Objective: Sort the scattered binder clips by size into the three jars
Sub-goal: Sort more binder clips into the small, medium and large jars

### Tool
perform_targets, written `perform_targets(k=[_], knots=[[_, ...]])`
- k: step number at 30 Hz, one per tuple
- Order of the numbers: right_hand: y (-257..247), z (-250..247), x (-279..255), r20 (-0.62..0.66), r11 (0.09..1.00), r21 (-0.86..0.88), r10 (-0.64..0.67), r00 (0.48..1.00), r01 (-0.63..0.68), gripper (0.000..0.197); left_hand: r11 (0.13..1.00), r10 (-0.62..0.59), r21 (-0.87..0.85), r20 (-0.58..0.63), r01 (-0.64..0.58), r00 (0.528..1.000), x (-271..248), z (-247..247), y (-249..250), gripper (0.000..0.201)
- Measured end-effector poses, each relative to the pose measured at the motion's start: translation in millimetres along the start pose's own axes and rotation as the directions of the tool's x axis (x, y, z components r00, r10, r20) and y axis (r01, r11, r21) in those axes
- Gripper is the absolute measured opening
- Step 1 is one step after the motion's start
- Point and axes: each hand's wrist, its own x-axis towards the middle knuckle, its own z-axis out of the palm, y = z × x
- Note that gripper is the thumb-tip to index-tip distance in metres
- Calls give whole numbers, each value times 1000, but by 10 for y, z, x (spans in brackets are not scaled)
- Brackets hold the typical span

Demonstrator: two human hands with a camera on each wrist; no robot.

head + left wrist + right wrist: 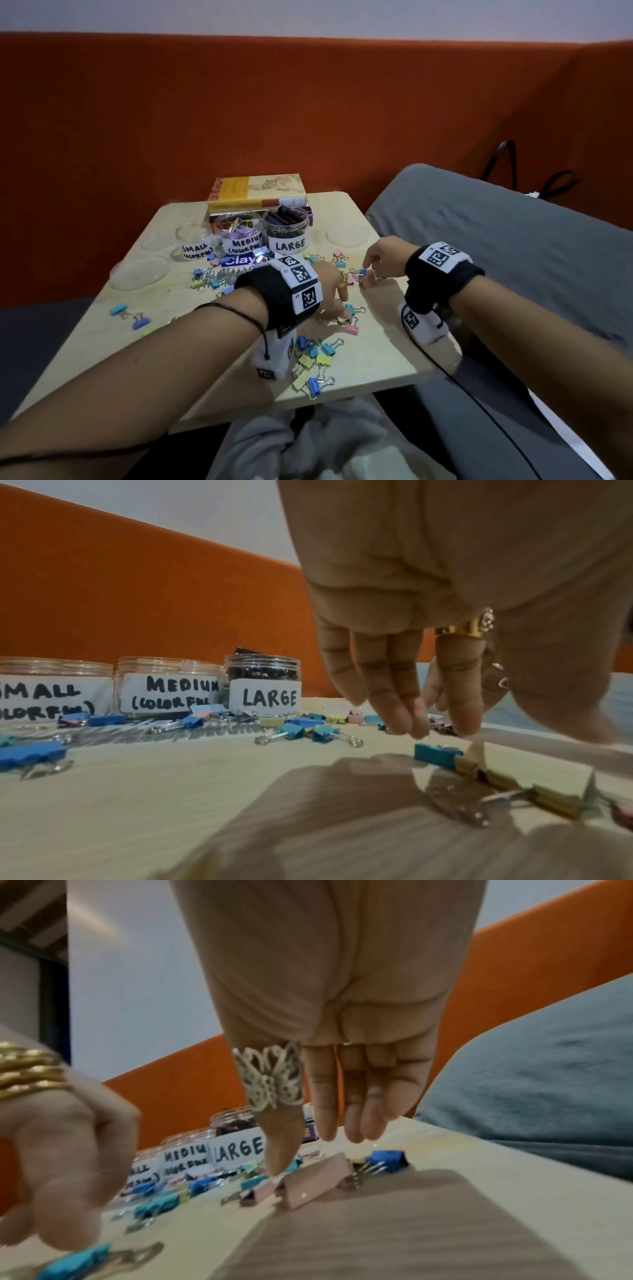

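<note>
Three clear jars stand at the back of the table: SMALL [195, 246], MEDIUM [241, 240] with coloured clips in it, and LARGE [286, 236] full of dark clips. Coloured binder clips [317, 359] lie scattered across the table. My left hand [342, 305] hovers mid-table with its fingers pointing down. Its ringed index finger [459, 691] touches the raised lever of a pale yellow clip [507, 777], beside a teal clip [435, 754]. My right hand [368, 272] reaches down farther right. Its index finger [277, 1150], which wears a silver butterfly ring, touches a pink clip [315, 1180]. A blue clip [387, 1161] lies just behind it.
A stack of books [257, 192] stands behind the jars. Clear lids lie at the left [140, 277] and back right [346, 233]. A blue printed pack [243, 260] sits before the jars. A grey cushion [496, 222] borders the table's right side, and a black cable [479, 394] hangs from my right wrist.
</note>
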Motion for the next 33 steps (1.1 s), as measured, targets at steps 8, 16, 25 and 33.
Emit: perform_targets(k=[8,16,25,33], knots=[[-132,66,80,-22,999,-49,-17,1000,16,32,999,-14,46,58,12,998,172,17,-15,49],[-245,-189,77,-51,995,60,-74,996,77,34,997,-31,-74,-93,24,995,37,-257,-446,38],[-1077,-552,488,-284,947,213,-175,943,240,22,871,-469,-263,-199,414,861,-279,-648,-1648,24],[-1751,-466,1265,-349,929,272,-149,925,252,23,783,-620,-353,-367,513,693,-54,-537,-2128,41]])
